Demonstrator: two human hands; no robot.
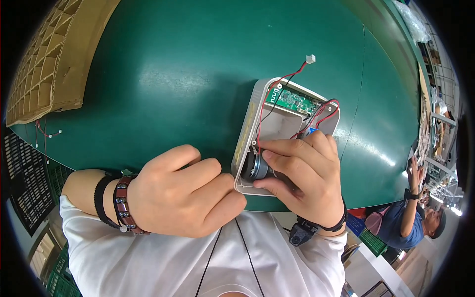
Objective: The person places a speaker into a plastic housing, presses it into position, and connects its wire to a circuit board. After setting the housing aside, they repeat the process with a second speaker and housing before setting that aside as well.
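Observation:
A white plastic housing (pixel 249 119) lies open side up near the table's front edge. My right hand (pixel 309 168) reaches into it, thumb and fingers closed round a black and silver round speaker (pixel 256 167) at its near left corner. Beside that corner, my left hand (pixel 180 195) is curled with its knuckles up; its fingertips and anything in them are hidden. A green circuit board (pixel 296 101) sits along the housing's far side. From the speaker area red and black wires (pixel 261 111) run over the far rim to a white connector (pixel 310 59). More red and black wires (pixel 326 106) loop at the right.
The green table (pixel 188 59) spreads around the housing. At the far left stands a cardboard box with dividers (pixel 74 59), with loose wires (pixel 47 132) hanging near its lower corner. A black plastic crate (pixel 29 183) is at the left edge. Another person (pixel 408 222) is at the right.

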